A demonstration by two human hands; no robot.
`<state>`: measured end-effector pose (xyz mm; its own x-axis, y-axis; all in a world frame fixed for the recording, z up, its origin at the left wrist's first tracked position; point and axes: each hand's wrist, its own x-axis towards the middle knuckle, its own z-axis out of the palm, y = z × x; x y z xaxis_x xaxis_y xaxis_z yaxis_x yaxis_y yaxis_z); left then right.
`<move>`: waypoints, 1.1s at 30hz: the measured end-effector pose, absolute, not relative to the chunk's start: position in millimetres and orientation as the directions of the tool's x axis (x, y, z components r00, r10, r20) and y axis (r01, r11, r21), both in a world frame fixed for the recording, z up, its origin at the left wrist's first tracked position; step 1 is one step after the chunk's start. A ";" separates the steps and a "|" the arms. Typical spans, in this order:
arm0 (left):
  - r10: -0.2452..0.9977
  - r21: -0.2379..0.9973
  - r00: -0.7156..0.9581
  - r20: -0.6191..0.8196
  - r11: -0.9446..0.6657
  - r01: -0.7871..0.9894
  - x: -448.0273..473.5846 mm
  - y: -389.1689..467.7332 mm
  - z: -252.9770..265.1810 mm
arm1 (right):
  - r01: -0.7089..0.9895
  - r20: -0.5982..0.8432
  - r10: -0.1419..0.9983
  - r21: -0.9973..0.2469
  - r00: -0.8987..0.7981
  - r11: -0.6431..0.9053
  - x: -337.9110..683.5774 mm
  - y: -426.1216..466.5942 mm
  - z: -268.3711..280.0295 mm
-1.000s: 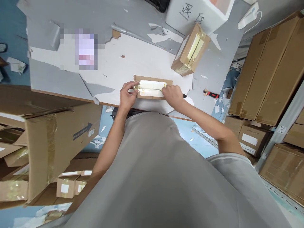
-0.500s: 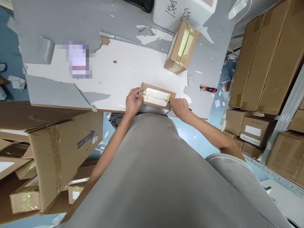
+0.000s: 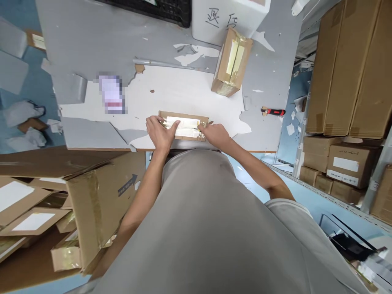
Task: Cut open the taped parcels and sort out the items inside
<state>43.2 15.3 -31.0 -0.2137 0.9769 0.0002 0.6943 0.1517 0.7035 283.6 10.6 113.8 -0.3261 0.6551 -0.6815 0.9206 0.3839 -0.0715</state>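
A small cardboard box (image 3: 182, 137) with white labels and shiny clear tape lies at the table's near edge, close to my body. My left hand (image 3: 161, 134) grips its left end, thumb stretched across the label and fingers curled at the far side. At the box's right end is my right hand (image 3: 216, 134), fingers closed and thumb tip pressed near the taped edge. What lies inside those right fingers is hidden.
A taller taped carton (image 3: 223, 77) stands behind, against a white box with handwriting (image 3: 202, 30). A red-and-black cutter (image 3: 274, 112) lies at right, a blurred phone-like item (image 3: 112, 94) at left. A large open carton (image 3: 88, 204) holds boxes; shelves of cartons (image 3: 339, 81) flank the right.
The small box has moved left and lies more level. My left thumb has come over its label. My right hand has shifted left with it. The camera view has shifted slightly.
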 end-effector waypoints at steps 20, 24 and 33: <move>0.968 0.722 -0.241 -0.070 0.216 0.657 42.6 15.7 -43.9 | 0.974 -0.702 0.699 0.034 -0.137 0.224 306.1 -11.0 148.6; 0.969 0.721 -0.239 -0.059 0.206 0.661 42.4 15.3 -44.7 | 0.967 -0.662 0.726 0.006 -0.188 0.256 296.4 -1.9 154.4; 0.968 0.725 -0.224 -0.109 0.232 0.649 41.6 16.3 -46.0 | 0.956 -0.681 0.702 0.006 -0.210 0.292 265.4 13.3 125.6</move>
